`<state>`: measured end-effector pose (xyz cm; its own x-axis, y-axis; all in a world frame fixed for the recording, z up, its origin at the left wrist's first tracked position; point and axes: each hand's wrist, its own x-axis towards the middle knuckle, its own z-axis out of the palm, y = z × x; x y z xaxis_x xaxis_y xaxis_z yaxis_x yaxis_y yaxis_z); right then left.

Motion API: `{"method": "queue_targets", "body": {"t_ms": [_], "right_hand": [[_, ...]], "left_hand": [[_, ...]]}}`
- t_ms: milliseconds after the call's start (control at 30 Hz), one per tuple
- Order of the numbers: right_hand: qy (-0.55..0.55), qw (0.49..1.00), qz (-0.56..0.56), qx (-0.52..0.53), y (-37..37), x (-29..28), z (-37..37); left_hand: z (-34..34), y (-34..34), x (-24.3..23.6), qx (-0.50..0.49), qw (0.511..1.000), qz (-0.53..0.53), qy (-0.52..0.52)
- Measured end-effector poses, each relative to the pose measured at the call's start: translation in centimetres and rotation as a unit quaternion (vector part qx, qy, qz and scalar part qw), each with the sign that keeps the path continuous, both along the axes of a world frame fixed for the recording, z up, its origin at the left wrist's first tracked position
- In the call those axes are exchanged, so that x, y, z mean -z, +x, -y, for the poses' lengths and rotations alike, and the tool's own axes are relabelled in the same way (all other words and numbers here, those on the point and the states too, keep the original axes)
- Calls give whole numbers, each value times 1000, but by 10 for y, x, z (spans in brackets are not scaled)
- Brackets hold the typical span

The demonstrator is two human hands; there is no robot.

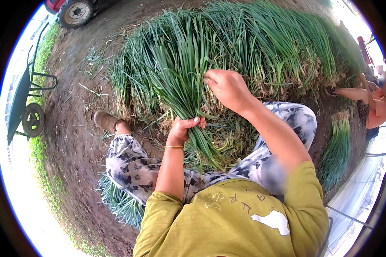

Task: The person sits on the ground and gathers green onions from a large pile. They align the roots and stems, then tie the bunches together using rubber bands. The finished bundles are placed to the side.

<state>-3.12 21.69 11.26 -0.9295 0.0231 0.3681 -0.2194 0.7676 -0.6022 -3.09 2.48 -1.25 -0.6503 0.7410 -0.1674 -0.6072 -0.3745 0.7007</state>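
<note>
My left hand (pixel 182 129) is wrapped round the narrow part of a bunch of green onions (pixel 179 81), whose long leaves fan out away from me. The other end of the bunch sticks out below my fist, over my lap. At the bunch's right edge my right hand (pixel 229 88) is closed in a pinch, its fingertips against the outer leaves; whatever lies between them is too small to make out. Just beyond both hands a wide heap of green onions (pixel 261 34) lies with its pale root ends toward me.
Loose trimmings (pixel 229 132) cover the ground between my legs. More onions (pixel 120 199) lie behind my left leg, and another bundle (pixel 336 150) at the right. A wheelbarrow (pixel 23 96) stands far left, a vehicle wheel (pixel 76 13) beyond it. Another person (pixel 373 103) sits at the right.
</note>
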Motion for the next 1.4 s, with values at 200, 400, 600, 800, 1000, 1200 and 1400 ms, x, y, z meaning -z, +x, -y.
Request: {"method": "queue_targets", "body": {"t_ms": [200, 400, 600, 800, 1000, 1200, 1400], "right_hand": [[-182, 970, -5, 163, -15, -35, -40], [152, 977, -144, 36, -11, -46, -26], [187, 977, -96, 28, -20, -15, -25], [45, 969, -220, 108, -19, -29, -50], [116, 990, -75, 33, -7, -17, -21], [109, 983, -146, 37, -16, 2, -24], [-118, 975, 153, 110, 7, -10, -40]], "left_hand": [[2, 6, 2, -11, 997, 11, -75], [-3, 8, 1, 21, 993, -6, -114], [-5, 9, -2, 26, 992, -11, -119], [0, 7, -1, 18, 995, -8, -97], [-4, 10, -6, 23, 993, -9, -120], [-3, 8, -1, 29, 993, -16, -115], [9, -1, 2, -59, 996, 21, -60]]}}
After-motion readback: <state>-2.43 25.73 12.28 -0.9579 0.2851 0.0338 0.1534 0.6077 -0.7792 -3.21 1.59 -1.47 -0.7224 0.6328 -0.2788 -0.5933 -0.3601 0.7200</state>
